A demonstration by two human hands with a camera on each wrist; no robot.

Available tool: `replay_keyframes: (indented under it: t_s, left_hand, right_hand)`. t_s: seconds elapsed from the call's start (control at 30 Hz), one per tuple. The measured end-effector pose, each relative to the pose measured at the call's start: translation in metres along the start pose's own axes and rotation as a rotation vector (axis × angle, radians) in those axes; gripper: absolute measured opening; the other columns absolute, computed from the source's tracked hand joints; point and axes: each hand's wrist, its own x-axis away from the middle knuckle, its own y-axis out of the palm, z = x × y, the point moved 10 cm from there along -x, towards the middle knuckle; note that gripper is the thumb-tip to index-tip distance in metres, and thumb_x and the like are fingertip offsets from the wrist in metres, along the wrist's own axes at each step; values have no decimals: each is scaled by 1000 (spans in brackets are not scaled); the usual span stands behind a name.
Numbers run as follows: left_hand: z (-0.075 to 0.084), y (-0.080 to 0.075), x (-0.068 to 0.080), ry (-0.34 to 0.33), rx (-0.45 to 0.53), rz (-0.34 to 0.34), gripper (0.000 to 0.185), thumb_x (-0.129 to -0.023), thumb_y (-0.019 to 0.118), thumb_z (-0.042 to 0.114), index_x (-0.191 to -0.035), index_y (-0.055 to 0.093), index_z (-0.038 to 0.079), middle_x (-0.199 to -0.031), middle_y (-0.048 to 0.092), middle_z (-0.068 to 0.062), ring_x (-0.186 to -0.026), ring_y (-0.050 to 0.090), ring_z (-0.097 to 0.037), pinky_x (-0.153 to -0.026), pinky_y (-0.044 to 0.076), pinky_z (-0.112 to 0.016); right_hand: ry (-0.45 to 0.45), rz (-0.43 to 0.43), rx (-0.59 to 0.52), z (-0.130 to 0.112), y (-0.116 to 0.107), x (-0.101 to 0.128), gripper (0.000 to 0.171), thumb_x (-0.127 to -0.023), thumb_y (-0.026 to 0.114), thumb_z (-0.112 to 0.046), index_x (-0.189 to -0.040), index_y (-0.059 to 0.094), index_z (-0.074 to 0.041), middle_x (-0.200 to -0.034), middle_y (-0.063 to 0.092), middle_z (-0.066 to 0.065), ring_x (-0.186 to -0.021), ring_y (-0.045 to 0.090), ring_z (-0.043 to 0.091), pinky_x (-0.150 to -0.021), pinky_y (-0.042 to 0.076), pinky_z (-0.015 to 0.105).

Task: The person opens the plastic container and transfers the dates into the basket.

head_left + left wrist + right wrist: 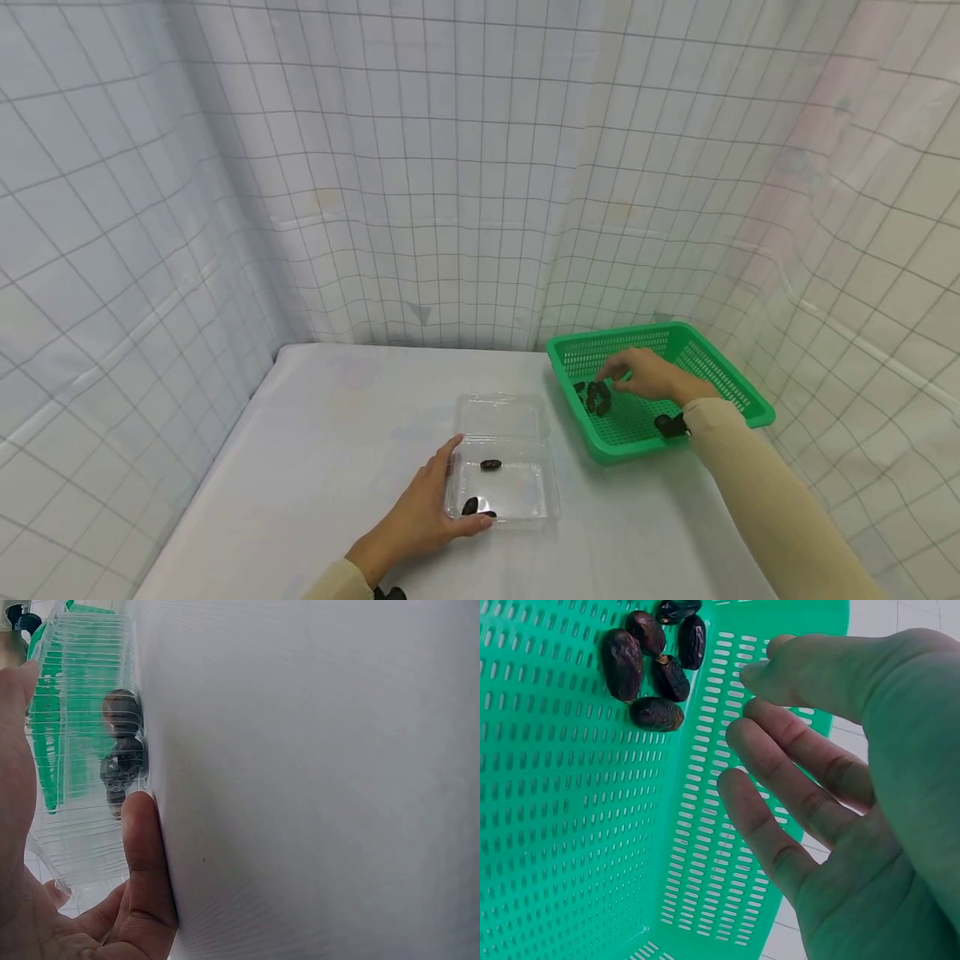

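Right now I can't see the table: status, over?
Left hand steadies clear box. Right hand open over dates in green basket. Nothing in the way.

No readable text, labels, brands or numbers anywhere. Green basket (738,392) and clear plastic container (525,500) carry no markings. Checked curtain (450,167) shows grid lines only.
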Motion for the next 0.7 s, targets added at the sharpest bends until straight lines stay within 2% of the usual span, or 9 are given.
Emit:
replay_keyframes:
  t_s: [0.3,0.57,0.7]
  left_hand:
    - [3,1,-1,-5,-24,-1,135,-84,101,64,-185,25,17,-171,56,-21,-155,58,-42,-121,53,-69]
    - [9,-2,1,-12,-20,-4,134,-84,103,60,-185,26,18,-172,55,-21,-156,57,-43,-122,51,-70]
    - [7,0,2,-15,-37,4,135,-82,103,61,-184,26,17,-171,57,-22,-155,58,-43,-120,53,-69]
  right_hand:
    - [1,56,-49,-5,-3,11,26,-110,72,-2,-133,84,-3,-137,84,17,-127,79,38,-103,68,55]
    - [-98,137,-42,-39,-4,25,24,-112,75,-5,-133,83,-2,-131,84,14,-126,78,39,-107,65,60]
    - [-150,146,-33,-56,1,30,24,-112,76,-5,-133,84,-7,-130,85,8,-122,79,33,-105,66,53]
